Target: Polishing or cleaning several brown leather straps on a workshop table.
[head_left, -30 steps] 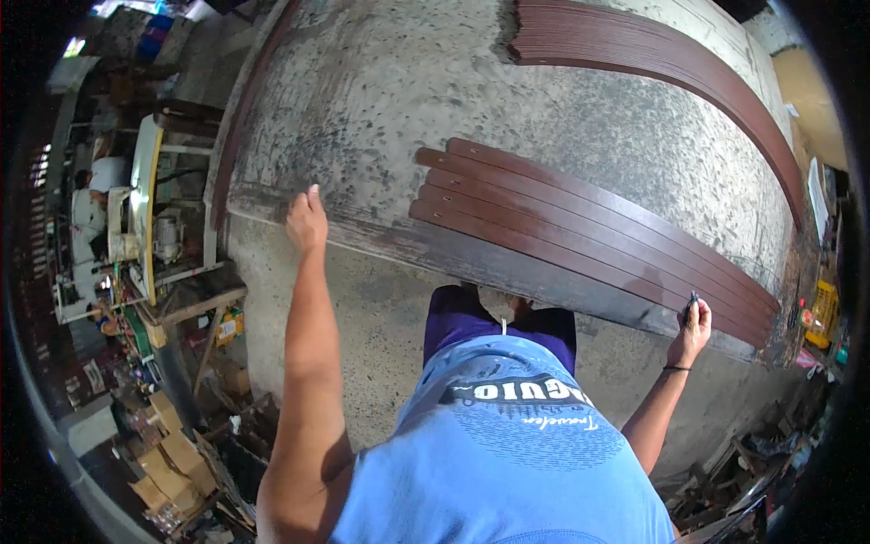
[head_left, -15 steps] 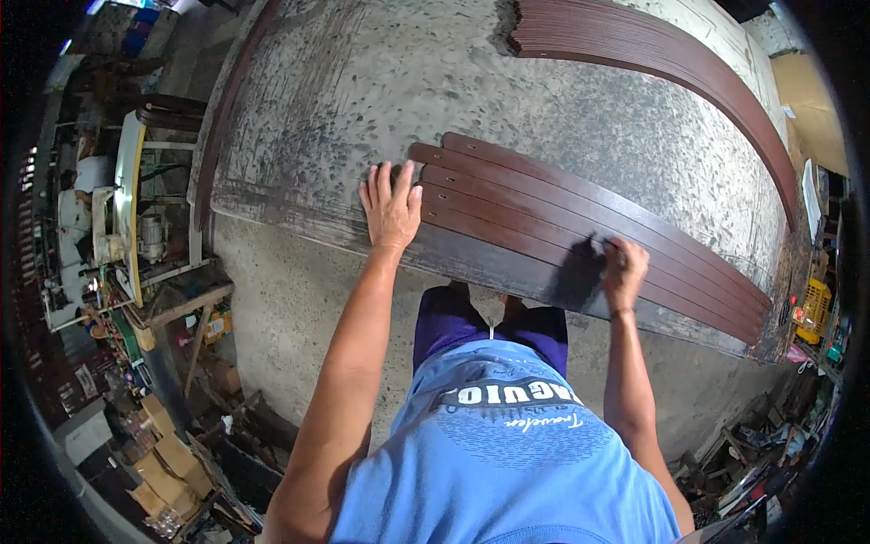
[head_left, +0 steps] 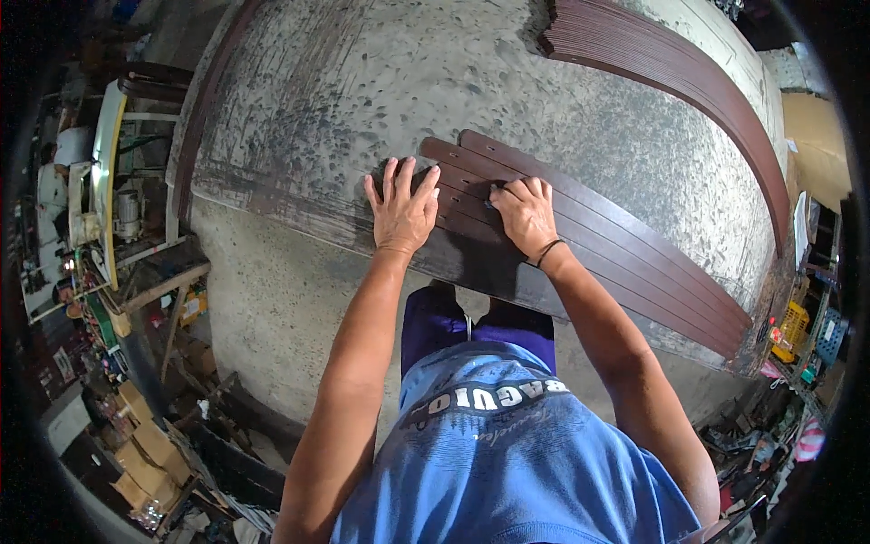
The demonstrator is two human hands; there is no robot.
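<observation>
Several long, dark brown slats (head_left: 625, 245) lie side by side along the near edge of a worn grey worktable (head_left: 381, 82). Their left ends are rounded, with small slots. My left hand (head_left: 404, 207) rests with spread fingers at these ends, its fingertips touching the tabletop and the slat tips. Over the slats, a little in from the ends, my right hand (head_left: 527, 216) is closed with the fingers curled down. A small dark bit shows at its fingertips, too hidden to name.
A thick stack of brown slats (head_left: 652, 68) curves along the table's far right side. One brown strip (head_left: 201, 127) runs down the left edge. Beyond the left side stands a bench with a yellow-edged panel (head_left: 111, 181). Cardboard (head_left: 149, 453) lies lower left; a yellow basket (head_left: 791, 328) sits right.
My right hand has swept left along the slats, from their middle to near the rounded ends. My left hand stays by the slat ends, fingers spread.
</observation>
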